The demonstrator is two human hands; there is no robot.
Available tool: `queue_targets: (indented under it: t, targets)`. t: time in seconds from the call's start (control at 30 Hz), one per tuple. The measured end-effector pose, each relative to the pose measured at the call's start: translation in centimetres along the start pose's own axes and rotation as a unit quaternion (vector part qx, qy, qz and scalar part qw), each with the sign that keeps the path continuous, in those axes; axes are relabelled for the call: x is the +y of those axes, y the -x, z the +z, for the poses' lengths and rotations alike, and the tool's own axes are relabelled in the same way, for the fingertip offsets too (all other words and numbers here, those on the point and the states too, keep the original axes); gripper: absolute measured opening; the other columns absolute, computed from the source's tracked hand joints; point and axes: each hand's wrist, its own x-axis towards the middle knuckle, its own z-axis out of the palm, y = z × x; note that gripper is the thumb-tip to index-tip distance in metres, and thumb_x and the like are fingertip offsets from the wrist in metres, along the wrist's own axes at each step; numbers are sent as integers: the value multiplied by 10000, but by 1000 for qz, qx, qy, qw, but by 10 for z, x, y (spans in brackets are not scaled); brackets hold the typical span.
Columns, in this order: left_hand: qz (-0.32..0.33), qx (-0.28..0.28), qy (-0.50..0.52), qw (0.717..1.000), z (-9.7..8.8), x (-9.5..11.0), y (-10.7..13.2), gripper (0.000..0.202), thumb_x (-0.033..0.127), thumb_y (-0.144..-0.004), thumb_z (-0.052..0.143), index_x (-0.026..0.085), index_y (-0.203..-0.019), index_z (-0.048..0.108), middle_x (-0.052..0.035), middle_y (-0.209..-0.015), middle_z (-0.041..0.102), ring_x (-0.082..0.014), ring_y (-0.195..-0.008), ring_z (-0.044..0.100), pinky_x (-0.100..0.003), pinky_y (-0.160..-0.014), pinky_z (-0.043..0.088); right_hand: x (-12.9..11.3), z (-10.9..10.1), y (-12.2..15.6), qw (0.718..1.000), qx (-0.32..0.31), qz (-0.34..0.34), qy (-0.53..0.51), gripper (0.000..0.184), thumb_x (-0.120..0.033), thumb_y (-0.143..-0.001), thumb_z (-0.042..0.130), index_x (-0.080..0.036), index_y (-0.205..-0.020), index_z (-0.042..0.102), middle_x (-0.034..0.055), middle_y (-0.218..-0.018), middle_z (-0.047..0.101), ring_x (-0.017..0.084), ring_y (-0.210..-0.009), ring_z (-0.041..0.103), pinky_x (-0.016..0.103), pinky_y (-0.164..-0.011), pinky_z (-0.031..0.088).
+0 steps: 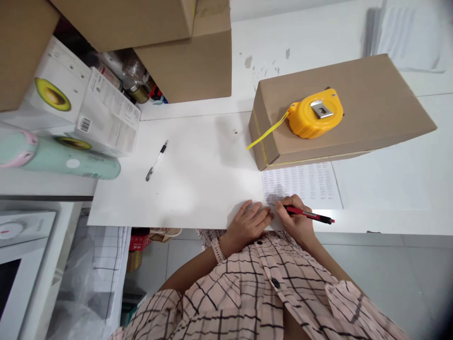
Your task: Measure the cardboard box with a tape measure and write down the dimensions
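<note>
My right hand (pixel 296 219) is closed around a red and black pen (pixel 311 215), its tip down at the lower left part of a sheet of paper (pixel 304 184) covered in columns of small writing. Flat on the table at the sheet's lower left corner lies my left hand (pixel 249 220), fingers stretched out and holding nothing. Just beyond the sheet sits a closed brown cardboard box (pixel 354 101), which hides the paper's far edge. On top of the box rests a yellow tape measure (pixel 314 113) with a yellow strap.
A second pen (pixel 156 160) lies on the white table (pixel 198 165). Brown cartons (pixel 198 66), white boxes with avocado pictures (pixel 106 108) and a mint green bottle (pixel 71 156) stand at the left. A paper stack (pixel 410 38) is at the far right. The table's front edge is close to my body.
</note>
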Motion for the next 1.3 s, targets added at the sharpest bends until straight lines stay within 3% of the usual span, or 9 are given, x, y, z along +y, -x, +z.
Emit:
queue_targets:
  t: [0.23,0.47,0.7,0.87,0.97,1.03,1.13,1.23,1.3]
  targets:
    - [3,-26,15,1000,1,-1,2,506,500,-1064,416,152,-1375,611,-132,-1358,675,-289,-1288,597,-511,-1144,411,-1,0,0,1000,-1,11,-7,271,-366,-902,641,-242,-717,487,-30,-616,559,140,-555,509,289,-559,419]
    - [3,24,-9,1000,-3,-1,-3,500,489,-1074,378,151,-1298,669,-119,-1332,690,-267,-1235,610,-479,-1154,398,2,1,1,1000,6,13,-25,268,-367,-901,655,-238,-723,500,-32,-630,553,137,-567,502,291,-570,406]
    - [1,48,-16,999,-3,-1,-4,482,485,-1070,390,154,-1221,708,-108,-1308,703,-268,-1217,618,-478,-1159,393,10,-4,4,990,107,47,-82,201,-429,-929,658,-234,-928,606,3,-818,627,174,-740,587,318,-681,463]
    - [-2,60,-16,998,-1,-2,-5,579,527,-1081,283,169,-1187,725,-97,-1287,717,-258,-1224,614,-463,-1150,408,28,-32,-4,979,187,68,51,284,-457,-932,636,-221,-1084,677,75,-1005,700,241,-885,652,402,-813,500]
    - [-3,61,-5,998,-3,-3,-6,575,528,-1079,299,152,-1189,720,-107,-1274,723,-262,-1220,617,-466,-1145,417,48,-60,-16,965,228,28,130,284,-395,-1001,511,-213,-1130,686,125,-1099,714,293,-1038,658,452,-935,487]
    - [-6,58,10,998,-3,-3,-5,563,532,-1072,332,137,-1201,711,-114,-1268,725,-270,-1217,620,-473,-1136,429,61,-78,-25,956,219,-25,195,307,-325,-1017,443,-219,-1191,673,153,-1168,713,326,-1131,630,480,-1000,454]
    - [-16,44,40,998,-3,-2,-5,536,540,-1059,380,143,-1217,703,-114,-1252,735,-281,-1213,628,-487,-1117,454,73,-93,-36,946,142,-70,283,397,-217,-982,433,-235,-1338,607,177,-1352,657,391,-1311,526,525,-1040,391]
    - [-58,44,110,991,-13,-2,-12,476,553,-1027,469,173,-1165,720,-115,-1188,754,-269,-1161,660,-475,-1071,509,76,-94,-42,948,97,-61,296,498,-149,-942,443,-247,-1415,562,180,-1432,612,433,-1370,476,549,-1004,380]
    - [-97,81,161,979,-30,-5,-27,393,507,-1004,544,179,-1133,719,-120,-1145,756,-254,-1107,680,-438,-998,564,76,-91,-43,952,104,-54,283,550,-109,-929,419,-269,-1438,552,164,-1446,606,426,-1350,505,545,-995,382]
